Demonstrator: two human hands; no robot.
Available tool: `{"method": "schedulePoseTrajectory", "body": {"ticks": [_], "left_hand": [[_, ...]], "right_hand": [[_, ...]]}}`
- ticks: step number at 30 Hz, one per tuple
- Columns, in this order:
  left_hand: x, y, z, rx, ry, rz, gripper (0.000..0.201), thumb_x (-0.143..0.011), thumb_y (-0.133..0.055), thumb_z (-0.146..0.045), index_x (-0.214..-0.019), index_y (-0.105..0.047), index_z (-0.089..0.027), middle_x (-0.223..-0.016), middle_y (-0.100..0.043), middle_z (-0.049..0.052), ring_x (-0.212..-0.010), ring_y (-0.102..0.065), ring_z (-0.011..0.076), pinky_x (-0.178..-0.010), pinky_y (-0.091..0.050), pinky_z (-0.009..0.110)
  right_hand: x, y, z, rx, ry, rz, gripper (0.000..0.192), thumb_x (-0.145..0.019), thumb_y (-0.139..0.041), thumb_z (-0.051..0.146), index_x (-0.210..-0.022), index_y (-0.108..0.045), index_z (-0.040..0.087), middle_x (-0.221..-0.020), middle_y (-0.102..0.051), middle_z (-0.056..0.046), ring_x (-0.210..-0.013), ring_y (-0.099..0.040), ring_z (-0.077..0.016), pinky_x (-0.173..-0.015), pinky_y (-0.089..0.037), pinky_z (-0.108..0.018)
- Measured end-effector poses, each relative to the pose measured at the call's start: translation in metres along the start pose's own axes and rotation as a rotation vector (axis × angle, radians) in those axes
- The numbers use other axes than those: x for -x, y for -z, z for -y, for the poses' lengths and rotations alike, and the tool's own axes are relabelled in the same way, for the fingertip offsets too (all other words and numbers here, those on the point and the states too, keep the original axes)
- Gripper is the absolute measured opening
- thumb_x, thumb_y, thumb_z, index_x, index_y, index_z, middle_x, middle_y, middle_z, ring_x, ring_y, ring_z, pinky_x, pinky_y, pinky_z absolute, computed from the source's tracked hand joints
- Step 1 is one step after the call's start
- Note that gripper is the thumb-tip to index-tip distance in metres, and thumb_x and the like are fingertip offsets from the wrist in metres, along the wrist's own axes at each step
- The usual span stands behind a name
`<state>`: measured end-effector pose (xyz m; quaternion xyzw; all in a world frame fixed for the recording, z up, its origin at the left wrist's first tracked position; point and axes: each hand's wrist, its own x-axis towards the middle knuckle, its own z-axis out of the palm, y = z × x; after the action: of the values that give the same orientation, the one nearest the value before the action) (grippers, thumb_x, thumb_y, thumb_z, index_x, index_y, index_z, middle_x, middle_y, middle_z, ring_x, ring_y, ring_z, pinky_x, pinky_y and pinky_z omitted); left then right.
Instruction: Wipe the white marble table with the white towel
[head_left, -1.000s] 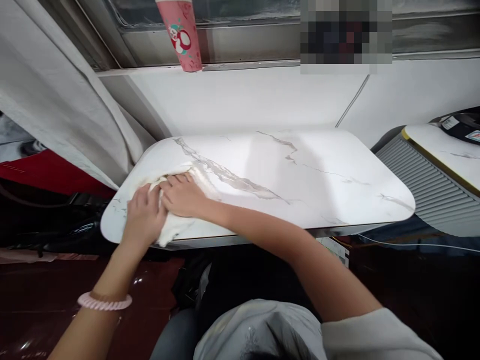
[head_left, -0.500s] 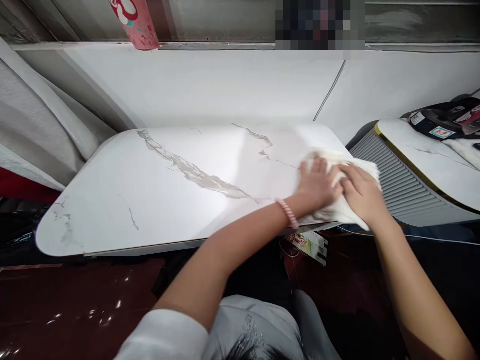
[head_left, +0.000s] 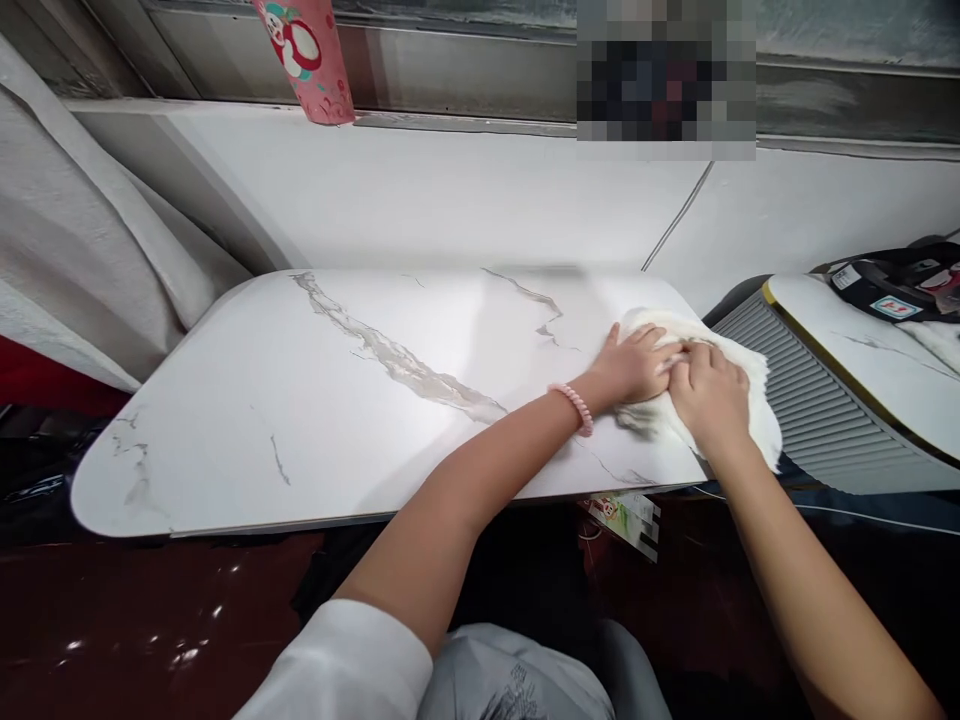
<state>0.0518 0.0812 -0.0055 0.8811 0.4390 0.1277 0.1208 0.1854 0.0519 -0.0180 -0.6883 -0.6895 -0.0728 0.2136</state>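
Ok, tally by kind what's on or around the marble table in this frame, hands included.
Hands: 2, left hand and right hand, both pressing on the cloth
White cloth: 1, at the table's right end
Marble tables: 2, the near table and the second table to the right
Pink cup: 1, on the window ledge
Pink bracelet: 1
Total: 7

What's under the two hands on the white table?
A crumpled white cloth lies under the left hand and right hand, on the white marble-patterned table. The tabletop under it is hidden.
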Motion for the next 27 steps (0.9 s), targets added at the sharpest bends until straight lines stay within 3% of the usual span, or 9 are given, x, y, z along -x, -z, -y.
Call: {"method": "schedulePoseTrajectory", "body": {"ticks": [5,9,14,17,19,21,24,27], "left_hand": [[0.045,0.033,0.064,0.005,0.096,0.026,0.055,-0.103,-0.025,-0.042,-0.155,-0.029,-0.023,-0.167,-0.022,0.011,-0.155,-0.013,0.0241,-0.124,-0.008,0.06],[0.119,0.059,0.117,-0.065,0.253,-0.037,0.055,-0.102,-0.026,-0.038,-0.153,-0.031,-0.02,-0.165,-0.025,0.014,-0.154,-0.018,0.0285,-0.122,-0.013,0.062],[0.267,0.089,0.17,-0.184,0.475,-0.167,0.053,-0.099,-0.029,-0.037,-0.146,-0.04,-0.016,-0.159,-0.036,0.019,-0.15,-0.028,0.0316,-0.12,-0.024,0.059],[0.371,0.105,0.19,-0.22,0.627,-0.223,0.053,-0.098,-0.025,-0.044,-0.144,-0.04,-0.022,-0.156,-0.039,0.015,-0.149,-0.03,0.0321,-0.119,-0.029,0.058],[0.433,0.116,0.199,-0.245,0.711,-0.245,0.051,-0.096,-0.026,-0.047,-0.141,-0.041,-0.028,-0.154,-0.042,0.012,-0.147,-0.033,0.0302,-0.119,-0.03,0.055],[0.481,0.127,0.206,-0.266,0.802,-0.228,0.052,-0.095,-0.024,-0.047,-0.138,-0.044,-0.027,-0.152,-0.043,0.014,-0.146,-0.035,0.0316,-0.119,-0.028,0.059],[0.519,0.14,0.219,-0.239,0.853,-0.221,0.057,-0.092,-0.023,-0.047,-0.138,-0.045,-0.022,-0.149,-0.047,0.014,-0.144,-0.038,0.0327,-0.119,-0.028,0.058],[0.514,0.146,0.234,-0.191,0.798,-0.296,0.056,-0.087,-0.031,-0.049,-0.137,-0.047,-0.031,-0.144,-0.054,0.002,-0.141,-0.043,0.03,-0.119,-0.03,0.051]], "right_hand": [[-0.022,-0.031,0.067,-0.176,0.181,-0.018,0.038,-0.088,-0.036,0.024,-0.116,-0.06,0.017,-0.12,-0.066,-0.018,-0.115,-0.056,-0.0344,-0.105,-0.037,-0.056],[-0.017,-0.045,0.16,-0.273,0.312,0.062,0.036,-0.089,-0.037,0.023,-0.115,-0.061,0.016,-0.121,-0.064,-0.018,-0.117,-0.053,-0.0343,-0.105,-0.036,-0.053],[0.034,-0.043,0.302,-0.386,0.551,0.212,0.031,-0.094,-0.039,0.023,-0.111,-0.063,0.015,-0.123,-0.063,-0.017,-0.119,-0.052,-0.0326,-0.109,-0.033,-0.051],[0.081,-0.036,0.383,-0.449,0.705,0.24,0.035,-0.097,-0.039,0.028,-0.119,-0.061,0.012,-0.131,-0.061,-0.017,-0.121,-0.052,-0.0321,-0.113,-0.03,-0.052],[0.112,-0.03,0.429,-0.497,0.8,0.228,0.038,-0.097,-0.041,0.033,-0.121,-0.062,0.011,-0.13,-0.061,-0.017,-0.118,-0.054,-0.0323,-0.112,-0.032,-0.053],[0.136,-0.024,0.466,-0.542,0.86,0.212,0.039,-0.097,-0.043,0.036,-0.119,-0.065,0.012,-0.126,-0.064,-0.016,-0.115,-0.057,-0.0318,-0.111,-0.034,-0.053],[0.154,-0.018,0.502,-0.537,0.858,0.221,0.036,-0.097,-0.042,0.035,-0.117,-0.068,0.019,-0.122,-0.067,-0.011,-0.116,-0.059,-0.0301,-0.114,-0.035,-0.05],[0.147,-0.021,0.514,-0.48,0.851,0.248,0.039,-0.1,-0.034,0.034,-0.118,-0.068,0.026,-0.124,-0.068,-0.005,-0.12,-0.059,-0.0264,-0.115,-0.037,-0.047]]}}
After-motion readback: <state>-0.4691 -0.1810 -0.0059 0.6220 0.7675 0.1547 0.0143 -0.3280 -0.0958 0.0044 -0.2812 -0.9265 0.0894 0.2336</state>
